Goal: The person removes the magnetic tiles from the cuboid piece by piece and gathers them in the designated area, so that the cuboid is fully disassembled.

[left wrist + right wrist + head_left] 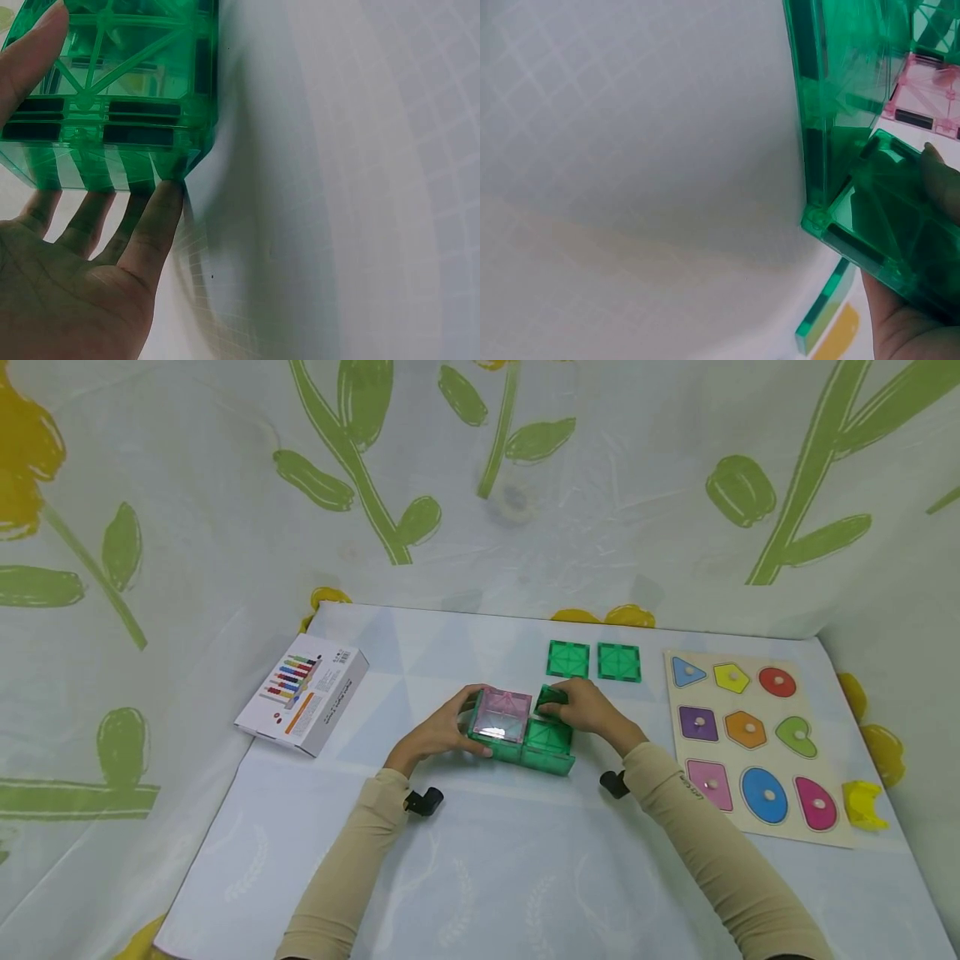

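Currently, we judge the step in hand to be adding a wall to the right half of a tile build [522, 750], which sits mid-table [465, 860]. Its left half is a green box [504, 749] capped by a pink tile [503, 714]; its right half shows what looks like a green floor tile [547, 736] and a near wall [549, 762], uncapped. Our left hand [438, 728] grips the box's left end, thumb and fingers spread around it. Our right hand [591, 706] pinches a green tile [900, 217], tilted, at the right half's far side; we cannot tell whether edges touch. Two spare tiles [568, 659] [618, 662] lie farther off. Next, we think, the move calls for squaring the pinched tile to the floor tile's far edge while the left hand steadies the box.
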`<state>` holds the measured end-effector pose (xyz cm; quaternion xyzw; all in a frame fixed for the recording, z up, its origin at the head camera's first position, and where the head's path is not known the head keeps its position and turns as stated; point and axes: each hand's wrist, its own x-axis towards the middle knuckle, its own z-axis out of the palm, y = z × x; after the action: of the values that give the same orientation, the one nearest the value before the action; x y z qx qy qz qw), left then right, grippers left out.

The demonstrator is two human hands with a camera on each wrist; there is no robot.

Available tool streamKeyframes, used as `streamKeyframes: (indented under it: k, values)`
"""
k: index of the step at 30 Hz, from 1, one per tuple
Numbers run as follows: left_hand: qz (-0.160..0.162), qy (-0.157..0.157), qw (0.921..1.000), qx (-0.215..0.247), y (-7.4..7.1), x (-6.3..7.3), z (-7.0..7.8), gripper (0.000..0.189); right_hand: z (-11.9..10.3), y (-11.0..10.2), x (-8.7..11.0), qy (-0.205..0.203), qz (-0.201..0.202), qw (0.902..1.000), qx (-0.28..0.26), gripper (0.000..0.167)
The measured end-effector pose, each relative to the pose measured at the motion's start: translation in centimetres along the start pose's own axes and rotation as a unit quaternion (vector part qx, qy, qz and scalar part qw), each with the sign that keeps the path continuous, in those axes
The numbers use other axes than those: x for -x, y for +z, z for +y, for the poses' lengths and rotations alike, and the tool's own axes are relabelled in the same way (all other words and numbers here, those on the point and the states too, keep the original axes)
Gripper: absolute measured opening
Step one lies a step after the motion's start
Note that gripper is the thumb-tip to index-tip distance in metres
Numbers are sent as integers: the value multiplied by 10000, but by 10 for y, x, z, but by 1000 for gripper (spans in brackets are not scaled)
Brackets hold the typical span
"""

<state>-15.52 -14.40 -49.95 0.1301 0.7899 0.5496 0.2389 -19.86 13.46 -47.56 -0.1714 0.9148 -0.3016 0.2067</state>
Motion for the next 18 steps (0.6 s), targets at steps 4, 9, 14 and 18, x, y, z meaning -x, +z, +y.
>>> streamKeyframes:
  k: [4,9,14,18]
  values:
    - [-3,7,10000,-5,0,0,0,109,1,0,0,-9,6,10000,-21,24]
    - [-16,43,10000,-80,-1,-1,-1,108,2,0,0,-76,75,9999,-17,24]
    - [-39,63,9999,-128,-1,-1,0,108,4,1,-2,-48,74,10000,32,26]
    - [-58,64,9999,-140,-1,-1,1,109,5,2,-3,-40,94,9999,107,28]
